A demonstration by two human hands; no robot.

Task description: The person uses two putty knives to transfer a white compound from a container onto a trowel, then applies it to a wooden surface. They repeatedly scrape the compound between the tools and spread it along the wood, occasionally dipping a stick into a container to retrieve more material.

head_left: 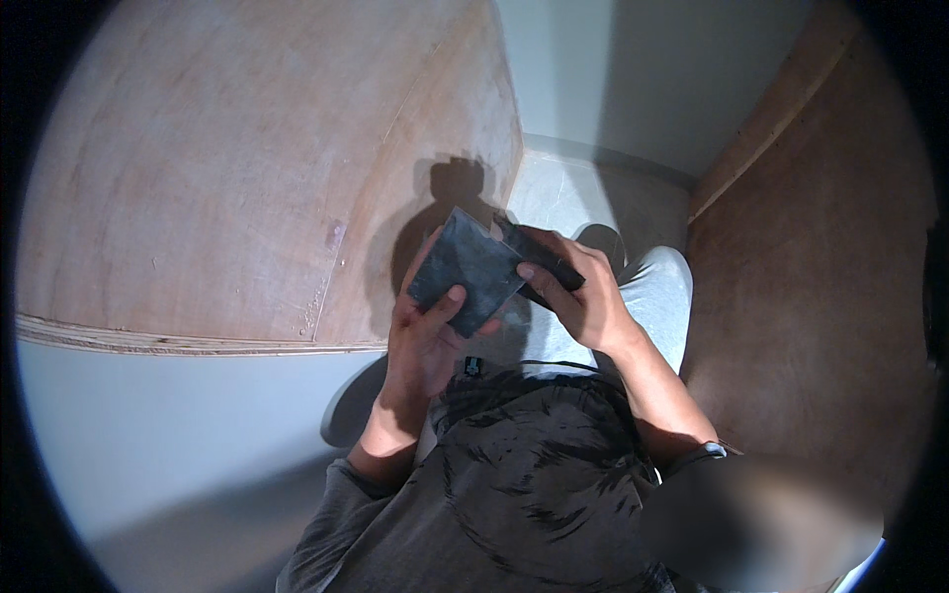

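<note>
In front of my body, my left hand (423, 341) grips a flat, dark grey square piece (465, 269), its thumb lying on the face and its fingers behind. A darker, nearly black flat piece (546, 259) is gripped in my right hand (598, 301), whose thumb reaches to the right edge of the grey square. The two pieces meet or overlap there; I cannot tell whether they are joined. Their exact material is not clear.
A large wooden panel (217, 168) with a layered edge spreads over the left. Another wooden panel (820, 247) rises on the right. Beyond my hands are a pale wall (652, 69) and a grey floor (563, 183). My leg (657, 296) shows beside the right forearm.
</note>
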